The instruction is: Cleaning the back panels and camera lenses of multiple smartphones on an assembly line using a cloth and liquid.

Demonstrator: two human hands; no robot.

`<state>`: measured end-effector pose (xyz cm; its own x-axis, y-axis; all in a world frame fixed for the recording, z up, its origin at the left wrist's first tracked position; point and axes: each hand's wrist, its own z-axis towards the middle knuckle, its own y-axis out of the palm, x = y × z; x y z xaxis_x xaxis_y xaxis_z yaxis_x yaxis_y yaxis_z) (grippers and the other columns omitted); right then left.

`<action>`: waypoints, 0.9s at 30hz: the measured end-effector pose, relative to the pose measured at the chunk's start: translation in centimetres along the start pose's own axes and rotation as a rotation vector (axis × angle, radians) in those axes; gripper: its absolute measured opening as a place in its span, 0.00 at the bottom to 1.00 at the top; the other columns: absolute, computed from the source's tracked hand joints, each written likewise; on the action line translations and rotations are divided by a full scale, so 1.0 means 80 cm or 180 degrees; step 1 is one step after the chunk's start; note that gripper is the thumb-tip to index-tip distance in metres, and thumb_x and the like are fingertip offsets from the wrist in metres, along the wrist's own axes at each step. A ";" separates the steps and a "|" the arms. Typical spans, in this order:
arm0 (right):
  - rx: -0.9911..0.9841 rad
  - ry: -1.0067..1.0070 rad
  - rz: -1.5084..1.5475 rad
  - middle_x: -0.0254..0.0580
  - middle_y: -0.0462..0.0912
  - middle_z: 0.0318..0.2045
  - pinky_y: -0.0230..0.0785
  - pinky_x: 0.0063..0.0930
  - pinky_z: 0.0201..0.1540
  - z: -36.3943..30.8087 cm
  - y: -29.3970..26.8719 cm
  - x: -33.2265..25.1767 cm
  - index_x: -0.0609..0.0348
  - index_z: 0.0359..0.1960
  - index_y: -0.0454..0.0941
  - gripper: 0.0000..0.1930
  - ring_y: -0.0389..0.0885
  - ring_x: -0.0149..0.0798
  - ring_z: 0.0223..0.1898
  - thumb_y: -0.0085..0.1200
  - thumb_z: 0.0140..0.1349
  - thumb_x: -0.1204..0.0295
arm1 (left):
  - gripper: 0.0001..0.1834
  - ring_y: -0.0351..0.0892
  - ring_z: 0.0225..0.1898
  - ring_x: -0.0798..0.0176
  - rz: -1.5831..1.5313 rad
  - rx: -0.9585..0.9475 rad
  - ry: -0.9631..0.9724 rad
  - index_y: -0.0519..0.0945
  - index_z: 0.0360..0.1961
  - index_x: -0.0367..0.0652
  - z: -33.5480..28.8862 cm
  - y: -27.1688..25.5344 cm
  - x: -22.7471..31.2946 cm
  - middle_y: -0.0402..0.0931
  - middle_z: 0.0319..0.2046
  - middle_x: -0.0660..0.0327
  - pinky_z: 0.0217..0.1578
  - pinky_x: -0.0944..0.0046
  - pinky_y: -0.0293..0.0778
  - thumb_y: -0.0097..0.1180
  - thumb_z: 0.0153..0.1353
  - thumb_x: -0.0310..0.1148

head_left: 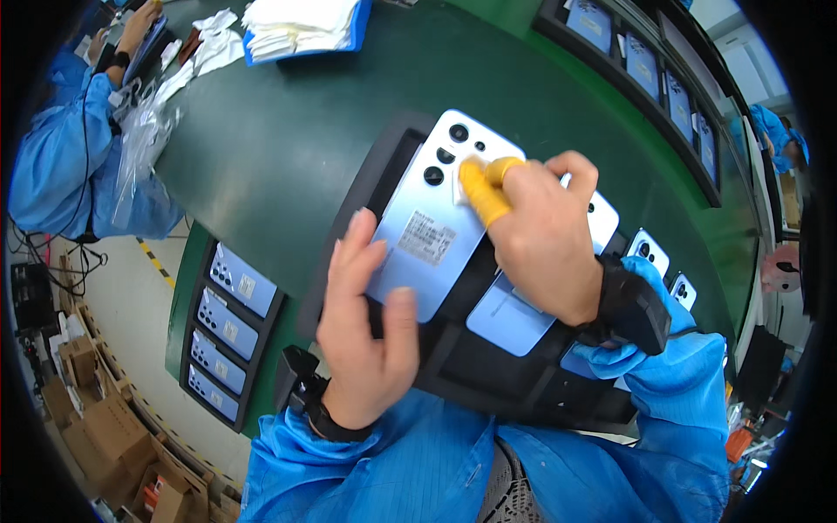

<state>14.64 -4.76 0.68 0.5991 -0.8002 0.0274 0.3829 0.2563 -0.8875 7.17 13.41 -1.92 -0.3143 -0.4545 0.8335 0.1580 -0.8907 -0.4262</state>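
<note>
A light blue phone (433,261) lies back side up, tilted over a black tray (370,187), with its camera lenses at the far end and a label on its back. My right hand (554,244), with yellow finger covers on thumb and forefinger, pinches a small white wipe (459,188) against the phone beside the lenses. Along the phone's left edge, the fingers of my left hand (362,340) are stretched out, the thumb apart near the lower end. A second blue phone (510,318) sits in the tray, partly hidden under my right hand.
A blue bin (305,54) of folded white cloths stands at the back. Trays of phones are at the left (228,336) and far right (641,65). More phones (649,250) lie right of my right wrist. A co-worker's blue sleeve (57,179) shows at the left, near a plastic bag (144,144).
</note>
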 end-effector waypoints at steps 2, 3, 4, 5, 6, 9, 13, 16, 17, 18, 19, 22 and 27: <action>-0.0324 -0.0141 0.0131 0.34 0.70 0.26 0.58 0.41 0.48 -0.016 -0.011 -0.024 0.62 0.26 0.83 0.07 0.73 0.35 0.33 0.58 0.43 0.74 | 0.13 0.62 0.65 0.48 -0.0726 0.0628 0.0259 0.66 0.53 0.33 -0.011 0.000 -0.007 0.62 0.62 0.39 0.65 0.53 0.55 0.37 0.68 0.24; -0.0574 -0.0239 0.0301 0.32 0.71 0.26 0.58 0.41 0.48 -0.023 -0.016 -0.033 0.61 0.27 0.83 0.08 0.73 0.33 0.33 0.57 0.44 0.74 | 0.12 0.63 0.64 0.48 -0.0716 0.0800 0.0292 0.67 0.50 0.35 -0.015 -0.001 -0.012 0.63 0.61 0.39 0.66 0.52 0.55 0.34 0.71 0.27; -0.0580 -0.0260 0.0332 0.32 0.71 0.26 0.58 0.41 0.48 -0.027 -0.017 -0.043 0.61 0.27 0.83 0.08 0.73 0.33 0.33 0.57 0.44 0.74 | 0.12 0.63 0.64 0.48 -0.0690 0.0815 0.0269 0.67 0.50 0.35 -0.018 -0.001 -0.016 0.63 0.61 0.39 0.66 0.52 0.55 0.34 0.71 0.27; -0.0576 -0.0410 0.0686 0.32 0.71 0.26 0.58 0.41 0.48 -0.029 -0.019 -0.053 0.61 0.26 0.83 0.07 0.73 0.33 0.33 0.56 0.44 0.74 | 0.12 0.64 0.64 0.46 -0.0849 0.0983 0.0353 0.67 0.49 0.34 -0.018 0.000 -0.019 0.65 0.59 0.39 0.65 0.51 0.56 0.35 0.69 0.27; -0.0569 -0.0557 0.1039 0.31 0.72 0.27 0.58 0.41 0.49 -0.031 -0.021 -0.061 0.61 0.25 0.83 0.07 0.73 0.32 0.33 0.56 0.44 0.74 | 0.12 0.65 0.63 0.45 -0.1009 0.1148 0.0442 0.67 0.49 0.32 -0.017 0.000 -0.020 0.66 0.58 0.39 0.64 0.50 0.57 0.36 0.68 0.26; -0.0795 -0.0797 0.1450 0.30 0.74 0.28 0.59 0.43 0.50 -0.027 -0.021 -0.065 0.58 0.25 0.84 0.06 0.74 0.31 0.34 0.55 0.46 0.74 | 0.15 0.66 0.62 0.46 -0.1307 0.1268 0.0381 0.68 0.50 0.34 -0.015 0.002 -0.017 0.66 0.57 0.41 0.64 0.49 0.58 0.32 0.72 0.33; -0.0652 -0.0685 0.1296 0.32 0.74 0.28 0.59 0.45 0.51 -0.008 -0.012 -0.065 0.56 0.24 0.83 0.05 0.76 0.33 0.35 0.55 0.48 0.73 | 0.20 0.67 0.61 0.46 -0.1585 0.1400 0.0340 0.68 0.50 0.36 -0.016 0.002 -0.024 0.67 0.57 0.43 0.64 0.49 0.59 0.29 0.74 0.41; -0.0027 -0.0253 0.0790 0.33 0.73 0.27 0.60 0.45 0.50 0.006 0.011 -0.073 0.55 0.22 0.81 0.04 0.77 0.34 0.33 0.55 0.48 0.72 | 0.22 0.68 0.61 0.47 -0.1658 0.1407 0.0362 0.68 0.51 0.36 -0.018 -0.001 -0.026 0.68 0.56 0.44 0.64 0.50 0.60 0.27 0.75 0.42; -0.0055 -0.0374 0.0706 0.33 0.73 0.27 0.60 0.44 0.49 0.005 0.015 -0.075 0.55 0.22 0.82 0.04 0.77 0.35 0.33 0.55 0.48 0.71 | 0.22 0.68 0.61 0.47 -0.1708 0.1399 0.0347 0.68 0.51 0.37 -0.016 0.000 -0.025 0.68 0.56 0.45 0.64 0.50 0.60 0.27 0.75 0.43; -0.0082 -0.0491 0.0619 0.34 0.72 0.27 0.60 0.43 0.48 0.005 0.015 -0.078 0.54 0.22 0.82 0.04 0.77 0.35 0.33 0.55 0.48 0.71 | 0.22 0.68 0.60 0.48 -0.1758 0.1386 0.0334 0.68 0.51 0.37 -0.015 0.000 -0.024 0.68 0.56 0.45 0.64 0.50 0.60 0.27 0.75 0.44; -0.0246 -0.0614 0.0599 0.34 0.73 0.27 0.60 0.42 0.48 -0.001 0.008 -0.091 0.53 0.21 0.82 0.04 0.77 0.34 0.32 0.54 0.47 0.71 | 0.22 0.68 0.60 0.48 -0.1782 0.1336 0.0372 0.68 0.51 0.37 -0.014 0.000 -0.023 0.68 0.56 0.45 0.64 0.50 0.60 0.27 0.75 0.44; -0.0342 -0.0734 0.1041 0.32 0.74 0.24 0.59 0.39 0.48 -0.018 0.004 -0.112 0.51 0.18 0.82 0.05 0.77 0.32 0.31 0.55 0.46 0.71 | 0.23 0.68 0.60 0.49 -0.1838 0.1320 0.0195 0.67 0.52 0.36 -0.013 0.004 -0.020 0.68 0.55 0.47 0.64 0.51 0.59 0.28 0.75 0.46; -0.0166 0.0102 0.1039 0.32 0.75 0.26 0.58 0.38 0.46 -0.045 -0.085 -0.066 0.55 0.28 0.83 0.06 0.76 0.33 0.32 0.54 0.51 0.72 | 0.17 0.68 0.59 0.53 -0.1829 0.1194 -0.0087 0.66 0.53 0.35 -0.009 0.002 -0.009 0.68 0.55 0.50 0.63 0.54 0.61 0.36 0.74 0.37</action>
<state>6.33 -4.25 4.91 0.6615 -0.6973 -0.2761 0.1374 0.4745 -0.8695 6.78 13.61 -2.81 -0.4221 0.0948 0.9016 0.2883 -0.9288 0.2327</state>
